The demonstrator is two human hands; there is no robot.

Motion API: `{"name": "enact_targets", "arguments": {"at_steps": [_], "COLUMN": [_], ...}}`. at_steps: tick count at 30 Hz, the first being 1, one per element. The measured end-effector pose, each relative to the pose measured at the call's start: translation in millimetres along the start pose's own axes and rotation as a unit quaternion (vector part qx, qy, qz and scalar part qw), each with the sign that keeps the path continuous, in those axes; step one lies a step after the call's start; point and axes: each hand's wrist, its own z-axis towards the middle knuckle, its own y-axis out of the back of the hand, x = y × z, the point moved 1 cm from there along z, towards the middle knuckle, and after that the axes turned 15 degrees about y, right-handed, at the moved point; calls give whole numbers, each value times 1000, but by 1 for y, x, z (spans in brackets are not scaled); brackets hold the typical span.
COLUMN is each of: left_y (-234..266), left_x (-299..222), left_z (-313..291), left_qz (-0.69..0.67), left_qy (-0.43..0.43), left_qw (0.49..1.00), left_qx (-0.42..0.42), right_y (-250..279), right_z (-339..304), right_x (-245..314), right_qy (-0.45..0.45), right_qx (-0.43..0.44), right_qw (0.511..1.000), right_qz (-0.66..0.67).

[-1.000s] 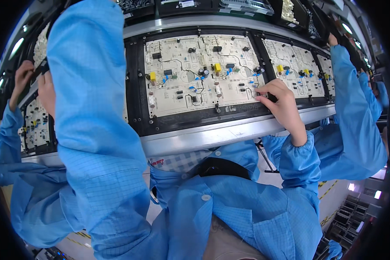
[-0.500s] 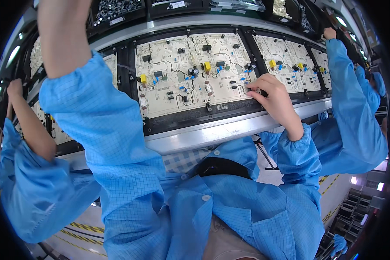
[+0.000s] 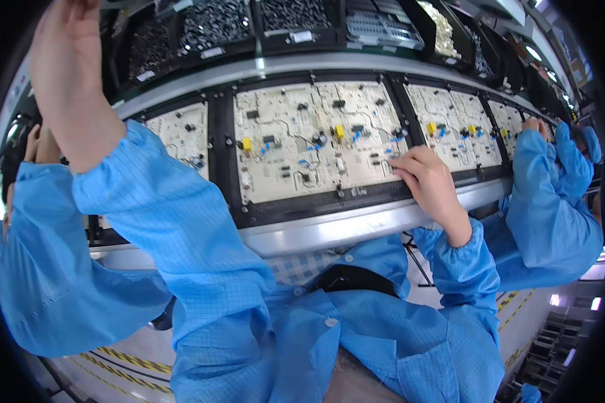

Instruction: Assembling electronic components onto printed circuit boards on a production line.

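At the board (image 3: 363, 148), my right hand (image 3: 431, 183) pinches; whether it or my left hand (image 3: 68, 67) holds anything, I can't tell. The board looks light, stiff: hold its edges (image 3: 370, 182).

Left arm (image 3: 188, 208) extended toward upper left, wrist bare above the cuff; left hand (image 3: 68, 64) raised, slightly blurred, fingertips cut by frame edge. Right forearm (image 3: 462, 265) angled up; right hand (image 3: 429, 180) lowered, thumb and index tips close, contact unclear.
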Motion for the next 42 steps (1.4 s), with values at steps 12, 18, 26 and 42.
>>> {"name": "enact_targets", "arguments": {"at_steps": [12,18,26,42], "left_y": [19,16,10,24], "left_x": [-3,-3,-4,27], "left_z": [0,-3,-3,-6], "left_qz": [-4,-37,-53,344], "left_qy": [6,-3,-9,88], "left_qw": [1000,999,998,935], "left_qx": [22,29,36,-22], "right_y": [-12,-13,1,-99], "right_z": [-6,-6,14,341], "right_x": [7,13,24,-112], "right_qy": [-29,-11,-21,103], "right_qx": [-83,-84,61,-65], "right_qw": [996,996,988,992], "right_qz": [-18,-37,-144,-36]}}
